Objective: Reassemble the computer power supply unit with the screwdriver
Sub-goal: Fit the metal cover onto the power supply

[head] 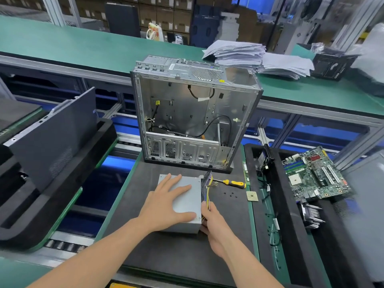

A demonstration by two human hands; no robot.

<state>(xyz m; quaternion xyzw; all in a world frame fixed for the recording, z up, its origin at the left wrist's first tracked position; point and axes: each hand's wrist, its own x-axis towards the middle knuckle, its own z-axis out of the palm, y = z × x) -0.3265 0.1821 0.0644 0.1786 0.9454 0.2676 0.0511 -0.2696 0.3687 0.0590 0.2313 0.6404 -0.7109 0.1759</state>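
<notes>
left grip (166, 206) flat on power supply (187, 197), right grip (216, 225) holding cables (206, 183); screwdriver (230, 182) beside, case (187, 113) behind.

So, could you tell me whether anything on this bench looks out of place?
Yes: the motherboard lies askew on the black tray, and a bare chip and loose screws sit on the mat.

Green rectangular motherboard (315, 175), tilted on black foam tray (295, 235); finned metal heatsink (310, 215) just beside; white paper stacks (236, 53) beyond.
</notes>
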